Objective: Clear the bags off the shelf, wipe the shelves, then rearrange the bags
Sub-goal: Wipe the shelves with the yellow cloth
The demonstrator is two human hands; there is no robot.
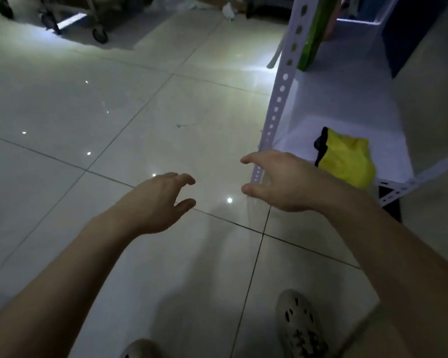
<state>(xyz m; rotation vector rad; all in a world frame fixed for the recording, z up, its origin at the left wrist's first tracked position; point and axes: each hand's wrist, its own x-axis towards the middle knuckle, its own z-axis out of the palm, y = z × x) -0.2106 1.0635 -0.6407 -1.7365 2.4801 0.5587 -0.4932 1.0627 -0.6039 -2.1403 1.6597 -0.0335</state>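
Both hands empty mid-frame over the tiled floor [140,99]: left hand [163,200], right hand [277,182], fingers loosely curled. White shelf [347,104] at right carries a yellow item [349,161] (bag or cloth, can't tell) just right of the right hand; a green bag [313,34] stands at upper right.

Bare forearms [62,267], pale perforated clogs [299,329]

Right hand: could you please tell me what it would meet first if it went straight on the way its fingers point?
Most likely the left hand: the right hand points across at it, with only floor between them. Depth is unclear, so it could miss.
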